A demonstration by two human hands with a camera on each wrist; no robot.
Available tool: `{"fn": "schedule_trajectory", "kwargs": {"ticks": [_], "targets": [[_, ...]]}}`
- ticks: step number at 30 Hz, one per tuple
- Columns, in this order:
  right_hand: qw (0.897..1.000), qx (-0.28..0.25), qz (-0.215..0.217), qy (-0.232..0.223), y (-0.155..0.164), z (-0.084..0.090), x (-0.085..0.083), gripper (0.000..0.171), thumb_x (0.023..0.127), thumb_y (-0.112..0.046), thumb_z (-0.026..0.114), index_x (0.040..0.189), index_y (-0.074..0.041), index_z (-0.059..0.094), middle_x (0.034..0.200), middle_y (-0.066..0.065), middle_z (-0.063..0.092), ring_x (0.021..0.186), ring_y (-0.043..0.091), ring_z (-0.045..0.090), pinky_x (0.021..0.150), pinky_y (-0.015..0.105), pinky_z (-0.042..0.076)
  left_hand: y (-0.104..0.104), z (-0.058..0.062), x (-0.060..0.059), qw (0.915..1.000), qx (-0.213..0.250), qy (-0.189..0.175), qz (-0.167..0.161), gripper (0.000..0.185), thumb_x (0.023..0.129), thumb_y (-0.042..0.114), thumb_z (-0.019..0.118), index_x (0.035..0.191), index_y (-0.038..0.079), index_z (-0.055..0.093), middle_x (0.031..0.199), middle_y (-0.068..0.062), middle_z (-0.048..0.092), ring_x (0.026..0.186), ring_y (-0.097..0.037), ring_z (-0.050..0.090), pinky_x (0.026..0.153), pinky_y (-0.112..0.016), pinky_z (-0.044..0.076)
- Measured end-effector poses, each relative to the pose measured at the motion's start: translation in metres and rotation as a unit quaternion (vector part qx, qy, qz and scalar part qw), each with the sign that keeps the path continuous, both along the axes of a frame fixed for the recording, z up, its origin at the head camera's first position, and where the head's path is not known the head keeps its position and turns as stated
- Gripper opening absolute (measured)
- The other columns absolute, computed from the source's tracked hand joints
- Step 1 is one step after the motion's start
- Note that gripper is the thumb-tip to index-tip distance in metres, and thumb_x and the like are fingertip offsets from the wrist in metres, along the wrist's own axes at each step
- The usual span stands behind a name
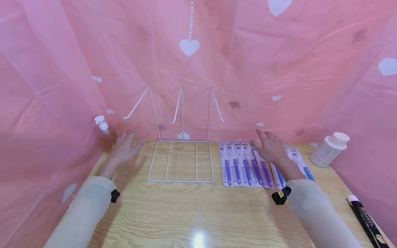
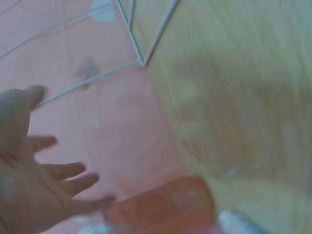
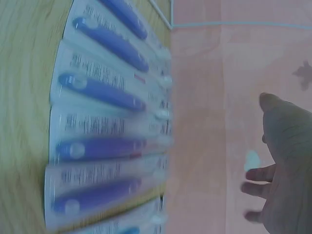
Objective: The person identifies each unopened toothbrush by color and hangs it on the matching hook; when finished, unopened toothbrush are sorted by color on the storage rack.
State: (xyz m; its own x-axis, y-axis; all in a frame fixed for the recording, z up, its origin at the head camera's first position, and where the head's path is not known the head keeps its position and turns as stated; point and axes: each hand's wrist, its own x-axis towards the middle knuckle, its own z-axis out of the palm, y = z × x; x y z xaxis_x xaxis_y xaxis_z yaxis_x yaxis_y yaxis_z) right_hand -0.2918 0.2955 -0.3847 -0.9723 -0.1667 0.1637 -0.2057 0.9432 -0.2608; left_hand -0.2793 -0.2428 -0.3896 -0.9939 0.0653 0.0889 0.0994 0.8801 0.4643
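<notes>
- Pink sheeting (image 1: 279,62) printed with white hearts walls in the wooden table (image 1: 198,213) on the left, far and right sides.
- At the far left corner of the table a pump bottle (image 1: 102,129) with a white pump head stands against the sheeting.
- Just right of that bottle the left hand (image 1: 124,148) hovers above the table with its fingers spread and straight, holding nothing; the left wrist view shows the same splayed fingers (image 2: 63,170), blurred.
- Right of the left hand stands a white wire rack (image 1: 181,160): its flat base frame, split into 3 bays, lies on the table, and 3 thin uprights rise at its far edge, each with a prong slanting down from the top.
- Just beside the rack on the right lies a row of toothbrush packs (image 1: 245,165), flat, side by side, mostly purple with blue ones at the right end.
- The right hand (image 1: 271,146) is over the far part of that row, fingers straight and relaxed, gripping nothing; whether it touches a pack cannot be told.
- Further right, near the far right corner, a white lidded jar (image 1: 328,150) stands tilted.
- At the near right edge lies a black tube (image 1: 367,220).
</notes>
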Motion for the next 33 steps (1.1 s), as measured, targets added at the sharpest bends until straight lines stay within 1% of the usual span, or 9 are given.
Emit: {"fn": "schedule_trajectory", "kwargs": {"ticks": [4,6,8,11,14,18,22,28,33], "targets": [[1.0,-0.017,0.017,-0.017,-0.021,-0.006,-0.012,0.072,0.103,-0.048,0.043,0.154,0.0,0.026,0.144,0.04,0.034,0.13,0.057,0.035,0.103,0.069,0.029,0.005,-0.017,0.003,0.9954,0.088,0.035,0.015,0.055,0.096,0.018,0.06,0.139,-0.012,0.044,0.131,-0.036,0.052,0.118,-0.05,0.053,0.097,-0.059,0.044],[0.999,-0.022,0.02,-0.022,-0.032,-0.01,-0.018,0.07,0.102,-0.045,0.046,0.152,0.001,0.03,0.142,0.039,0.039,0.129,0.055,0.038,0.103,0.066,0.032,0.01,-0.027,0.004,0.9916,0.121,0.041,0.018,0.045,0.091,0.009,0.063,0.126,-0.017,0.053,0.111,-0.034,0.063,0.101,-0.046,0.062,0.087,-0.053,0.051],[0.999,-0.022,0.027,-0.018,-0.043,-0.013,-0.025,0.066,0.102,-0.041,0.049,0.149,0.004,0.036,0.138,0.036,0.046,0.126,0.052,0.044,0.103,0.063,0.035,0.015,-0.036,0.006,0.9888,0.143,0.037,0.019,0.041,0.086,0.003,0.064,0.119,-0.019,0.057,0.099,-0.03,0.066,0.093,-0.042,0.066,0.084,-0.049,0.053],[0.999,-0.037,0.034,-0.021,-0.057,-0.019,-0.033,0.061,0.101,-0.037,0.052,0.142,0.007,0.045,0.13,0.031,0.056,0.119,0.047,0.053,0.1,0.058,0.041,0.022,-0.047,0.011,0.9859,0.165,0.011,0.025,0.038,0.082,0.001,0.065,0.114,-0.019,0.06,0.091,-0.024,0.068,0.089,-0.037,0.066,0.082,-0.046,0.054],[0.998,-0.047,0.041,-0.026,-0.069,-0.025,-0.04,0.055,0.1,-0.033,0.055,0.135,0.009,0.052,0.118,0.029,0.063,0.103,0.041,0.063,0.093,0.053,0.048,0.029,-0.056,0.017,0.9854,0.167,-0.01,0.031,0.036,0.078,0.0,0.067,0.109,-0.017,0.062,0.089,-0.019,0.068,0.088,-0.033,0.066,0.082,-0.042,0.053],[0.997,-0.047,0.037,-0.044,-0.082,-0.034,-0.046,0.051,0.097,-0.031,0.06,0.129,0.009,0.058,0.111,0.025,0.067,0.089,0.033,0.064,0.089,0.05,0.051,0.035,-0.065,0.022,0.9797,0.187,-0.059,0.039,0.035,0.074,-0.004,0.067,0.106,-0.016,0.063,0.089,-0.016,0.066,0.086,-0.029,0.065,0.075,-0.036,0.055],[0.997,-0.041,0.038,-0.056,-0.092,-0.038,-0.051,0.049,0.096,-0.03,0.061,0.125,0.01,0.06,0.113,0.026,0.067,0.092,0.034,0.064,0.093,0.05,0.049,0.038,-0.069,0.027,0.973,0.202,-0.101,0.047,0.038,0.069,-0.009,0.069,0.106,-0.016,0.063,0.092,-0.018,0.064,0.087,-0.029,0.064,0.069,-0.031,0.056],[0.995,-0.037,0.026,-0.084,-0.098,-0.046,-0.058,0.045,0.094,-0.028,0.061,0.118,0.01,0.063,0.11,0.026,0.067,0.098,0.038,0.063,0.091,0.05,0.049,0.043,-0.071,0.026,0.9782,0.183,-0.09,0.038,0.048,0.056,-0.013,0.067,0.104,-0.015,0.065,0.087,-0.016,0.067,0.083,-0.027,0.063,0.072,-0.032,0.054],[0.995,-0.035,-0.004,-0.094,-0.096,-0.057,-0.058,0.031,0.092,-0.025,0.062,0.093,0.006,0.064,0.081,0.015,0.063,0.073,0.03,0.058,0.069,0.042,0.049,0.053,-0.074,0.025,0.9792,0.187,-0.074,0.028,0.045,0.053,-0.015,0.063,0.099,-0.014,0.067,0.081,-0.012,0.066,0.075,-0.023,0.063,0.067,-0.03,0.053]]}}
